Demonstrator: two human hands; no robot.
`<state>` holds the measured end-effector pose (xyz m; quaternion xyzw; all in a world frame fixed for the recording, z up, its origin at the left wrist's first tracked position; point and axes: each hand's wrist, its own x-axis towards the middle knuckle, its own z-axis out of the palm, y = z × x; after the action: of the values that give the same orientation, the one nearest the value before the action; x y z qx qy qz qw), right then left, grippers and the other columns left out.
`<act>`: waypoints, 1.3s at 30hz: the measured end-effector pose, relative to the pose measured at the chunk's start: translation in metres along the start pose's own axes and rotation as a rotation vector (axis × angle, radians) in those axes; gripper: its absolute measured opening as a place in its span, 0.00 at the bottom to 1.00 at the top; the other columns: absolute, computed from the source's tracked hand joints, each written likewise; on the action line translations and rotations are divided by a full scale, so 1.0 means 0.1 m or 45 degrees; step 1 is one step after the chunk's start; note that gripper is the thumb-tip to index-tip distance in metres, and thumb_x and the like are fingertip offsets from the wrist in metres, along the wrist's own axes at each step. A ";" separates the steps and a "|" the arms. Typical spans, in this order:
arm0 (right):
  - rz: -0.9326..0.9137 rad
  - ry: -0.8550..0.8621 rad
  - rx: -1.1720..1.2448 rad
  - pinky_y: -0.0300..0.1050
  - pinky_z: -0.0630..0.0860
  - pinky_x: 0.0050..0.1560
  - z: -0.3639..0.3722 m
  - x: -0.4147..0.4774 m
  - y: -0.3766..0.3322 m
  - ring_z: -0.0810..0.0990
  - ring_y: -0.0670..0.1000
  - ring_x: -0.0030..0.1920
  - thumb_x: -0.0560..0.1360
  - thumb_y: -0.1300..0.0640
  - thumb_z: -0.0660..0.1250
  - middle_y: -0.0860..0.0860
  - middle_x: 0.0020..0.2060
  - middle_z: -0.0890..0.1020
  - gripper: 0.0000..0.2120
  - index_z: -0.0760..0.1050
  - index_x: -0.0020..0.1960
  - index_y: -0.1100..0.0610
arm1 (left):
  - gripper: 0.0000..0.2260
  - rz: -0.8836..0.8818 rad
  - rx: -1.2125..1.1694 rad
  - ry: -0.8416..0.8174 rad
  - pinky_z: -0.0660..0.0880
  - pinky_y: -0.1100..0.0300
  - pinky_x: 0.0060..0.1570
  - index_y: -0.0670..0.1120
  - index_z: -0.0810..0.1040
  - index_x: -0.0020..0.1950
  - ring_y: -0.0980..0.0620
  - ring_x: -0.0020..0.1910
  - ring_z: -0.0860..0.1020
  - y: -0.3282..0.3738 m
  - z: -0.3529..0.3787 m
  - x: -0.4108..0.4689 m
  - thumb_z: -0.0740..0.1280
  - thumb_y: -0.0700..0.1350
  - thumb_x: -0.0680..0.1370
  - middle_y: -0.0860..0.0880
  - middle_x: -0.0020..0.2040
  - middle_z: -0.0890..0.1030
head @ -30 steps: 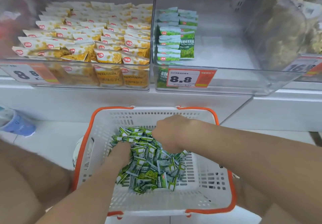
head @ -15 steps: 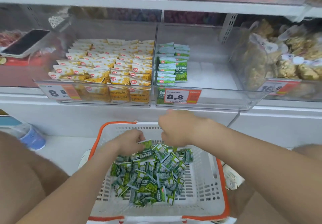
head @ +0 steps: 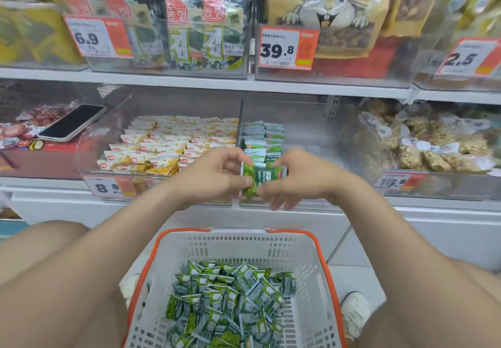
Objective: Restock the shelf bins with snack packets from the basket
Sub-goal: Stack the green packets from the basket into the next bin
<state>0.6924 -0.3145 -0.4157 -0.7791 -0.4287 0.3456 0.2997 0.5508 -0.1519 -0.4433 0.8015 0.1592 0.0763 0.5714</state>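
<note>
Stocking in progress: the left hand [head: 217,175] and the right hand [head: 302,181] meet at the lower shelf. They pinch a small bundle of green snack packets [head: 261,178] between thumbs and fingertips, one hand at each edge, upright at the front wall of the clear bin [head: 311,144]. Behind the bundle, a short row of matching packets [head: 261,137] stands along the bin's left side, and most of its floor to the right lies bare. The neighbouring bin of yellow packets [head: 168,144] looks well filled, and a phone [head: 71,122] lies on goods further left. Below, between the person's knees, the white basket [head: 324,255] holds a loose heap of green packets [head: 230,304]. The step in hand appears to be squaring the bundle for placing. The next move likely calls for lifting it over the front wall and setting it beside the row without toppling those already standing.
</note>
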 end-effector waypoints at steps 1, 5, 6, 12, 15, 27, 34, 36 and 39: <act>-0.032 0.075 0.152 0.51 0.81 0.41 -0.04 0.02 0.03 0.88 0.56 0.40 0.76 0.55 0.75 0.57 0.43 0.88 0.13 0.82 0.55 0.62 | 0.10 0.013 -0.047 0.089 0.82 0.37 0.51 0.40 0.76 0.58 0.40 0.44 0.86 0.02 0.02 0.02 0.73 0.35 0.79 0.31 0.52 0.82; -0.083 0.294 0.568 0.43 0.79 0.35 -0.09 0.14 0.19 0.85 0.55 0.41 0.75 0.52 0.77 0.61 0.48 0.86 0.15 0.83 0.56 0.62 | 0.12 -0.051 -0.296 0.226 0.84 0.53 0.36 0.38 0.73 0.55 0.39 0.41 0.87 0.00 0.21 0.11 0.75 0.36 0.77 0.32 0.43 0.82; -0.083 0.335 0.561 0.43 0.79 0.35 -0.09 0.18 0.22 0.84 0.54 0.40 0.74 0.51 0.77 0.63 0.49 0.86 0.18 0.83 0.56 0.64 | 0.13 -0.082 -0.355 0.227 0.84 0.54 0.36 0.38 0.73 0.56 0.40 0.40 0.87 -0.01 0.26 0.13 0.75 0.36 0.77 0.32 0.43 0.82; -0.103 0.299 0.479 0.46 0.80 0.41 -0.14 0.36 0.24 0.83 0.50 0.41 0.76 0.52 0.76 0.59 0.48 0.87 0.15 0.82 0.57 0.61 | 0.17 -0.130 -0.423 0.264 0.86 0.52 0.40 0.37 0.73 0.62 0.41 0.42 0.88 0.00 0.29 0.20 0.76 0.36 0.77 0.33 0.45 0.85; -0.125 0.360 0.399 0.45 0.79 0.40 -0.22 0.43 0.25 0.83 0.50 0.42 0.78 0.54 0.74 0.56 0.47 0.88 0.11 0.82 0.58 0.56 | 0.11 -0.002 0.074 0.400 0.80 0.54 0.34 0.46 0.79 0.53 0.47 0.34 0.85 -0.03 0.23 0.22 0.78 0.45 0.76 0.45 0.36 0.85; 0.387 0.521 -0.405 0.43 0.72 0.31 -0.38 1.32 0.76 0.80 0.56 0.37 0.73 0.55 0.74 0.55 0.33 0.79 0.13 0.71 0.44 0.59 | 0.28 0.193 1.075 0.553 0.76 0.42 0.49 0.45 0.60 0.73 0.37 0.51 0.76 -0.28 0.23 0.48 0.68 0.38 0.77 0.41 0.64 0.68; 0.345 0.497 -0.368 0.48 0.78 0.45 -0.30 1.64 0.83 0.82 0.59 0.50 0.74 0.50 0.76 0.57 0.46 0.82 0.19 0.73 0.56 0.61 | 0.24 0.187 1.164 0.573 0.71 0.46 0.41 0.41 0.62 0.70 0.39 0.45 0.75 -0.24 0.24 0.55 0.66 0.36 0.77 0.41 0.63 0.69; 0.357 0.544 -0.379 0.47 0.75 0.43 -0.29 1.69 0.85 0.81 0.59 0.49 0.73 0.50 0.77 0.58 0.48 0.82 0.19 0.73 0.53 0.60 | 0.22 0.193 1.157 0.583 0.71 0.46 0.41 0.41 0.63 0.68 0.38 0.44 0.75 -0.24 0.23 0.56 0.66 0.36 0.77 0.41 0.61 0.69; 0.405 0.591 -0.286 0.48 0.79 0.41 -0.28 1.73 0.86 0.83 0.59 0.49 0.72 0.51 0.79 0.58 0.48 0.80 0.21 0.68 0.48 0.59 | 0.21 0.185 1.151 0.591 0.74 0.43 0.43 0.42 0.63 0.67 0.39 0.45 0.76 -0.22 0.25 0.57 0.66 0.36 0.77 0.41 0.61 0.69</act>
<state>0.8226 -0.2071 -0.5139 -0.9230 -0.2566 0.1513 0.2437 0.6079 -0.1476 -0.4760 0.9394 0.2427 0.2154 0.1105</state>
